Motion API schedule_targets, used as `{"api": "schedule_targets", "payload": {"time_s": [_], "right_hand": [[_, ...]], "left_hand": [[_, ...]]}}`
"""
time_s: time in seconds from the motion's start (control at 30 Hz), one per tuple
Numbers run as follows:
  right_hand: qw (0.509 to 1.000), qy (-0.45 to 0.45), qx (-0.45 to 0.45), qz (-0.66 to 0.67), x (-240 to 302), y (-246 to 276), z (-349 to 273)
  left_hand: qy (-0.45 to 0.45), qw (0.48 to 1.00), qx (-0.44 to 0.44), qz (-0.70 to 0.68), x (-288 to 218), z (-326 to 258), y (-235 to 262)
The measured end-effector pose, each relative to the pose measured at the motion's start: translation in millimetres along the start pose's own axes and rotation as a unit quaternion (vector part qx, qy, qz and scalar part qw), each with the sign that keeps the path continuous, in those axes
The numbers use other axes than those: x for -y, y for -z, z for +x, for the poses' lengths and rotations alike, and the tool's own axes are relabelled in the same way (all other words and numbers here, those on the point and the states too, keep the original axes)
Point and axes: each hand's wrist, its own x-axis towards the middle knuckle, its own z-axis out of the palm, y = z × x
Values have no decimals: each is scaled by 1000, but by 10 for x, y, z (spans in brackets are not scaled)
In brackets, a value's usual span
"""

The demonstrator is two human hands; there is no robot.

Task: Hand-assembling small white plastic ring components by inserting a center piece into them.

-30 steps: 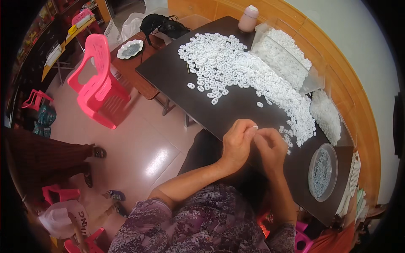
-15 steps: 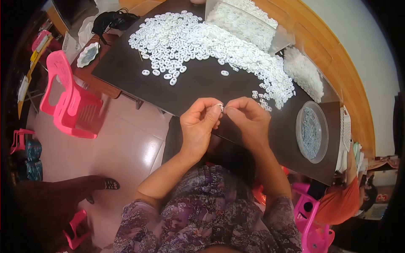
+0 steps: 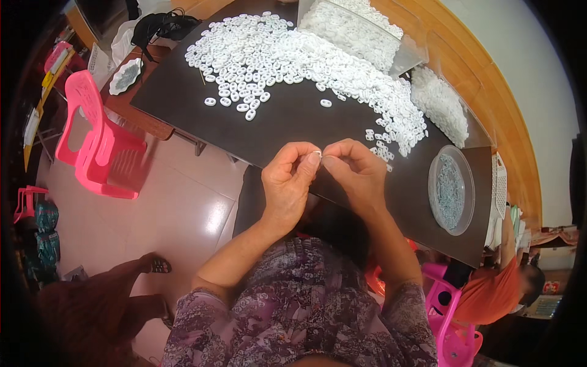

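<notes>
Pinched between the thumb and forefinger of the left hand [image 3: 287, 180] and the fingertips of the right hand [image 3: 354, 174]: one small white piece [image 3: 318, 154], mostly hidden by the fingers, too small to make out in shape. Both hands closed narrow, fingertips meeting just above the near edge of the dark table [image 3: 293, 125].

At far left, a pink plastic chair [image 3: 98, 147] on the pale tiled floor [image 3: 183, 208], with a small pink stool [image 3: 24, 205] beyond it. Lower left, another person's leg and sandalled foot [image 3: 156, 266]. Just beside the table's far-left corner, a small plate [image 3: 126, 76] on a lower brown surface.

Spread across the tabletop past the hands, a broad heap of white two-holed plastic rings [image 3: 293, 55], a few loose ones [image 3: 244, 110] nearer the front. Farther right, a clear box [image 3: 361, 27] filled with the same white pieces, and a clear bag [image 3: 443, 104] of them beside it. Right of the hands, a round clear dish [image 3: 451, 189] holding fine grey pieces. At far right, below the table's end, another person in an orange top [image 3: 492, 296] near a pink seat [image 3: 449, 330].
</notes>
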Motion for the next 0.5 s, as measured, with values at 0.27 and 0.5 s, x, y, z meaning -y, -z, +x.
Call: {"api": "schedule_targets", "payload": {"time_s": [0.27, 0.5], "right_hand": [[998, 5, -17, -64, -60, -66, 17], [994, 24, -8, -102, -98, -40, 54]], "left_hand": [[-95, 989, -54, 99, 183, -1, -36], [-60, 996, -49, 52, 211, 41, -32]]}}
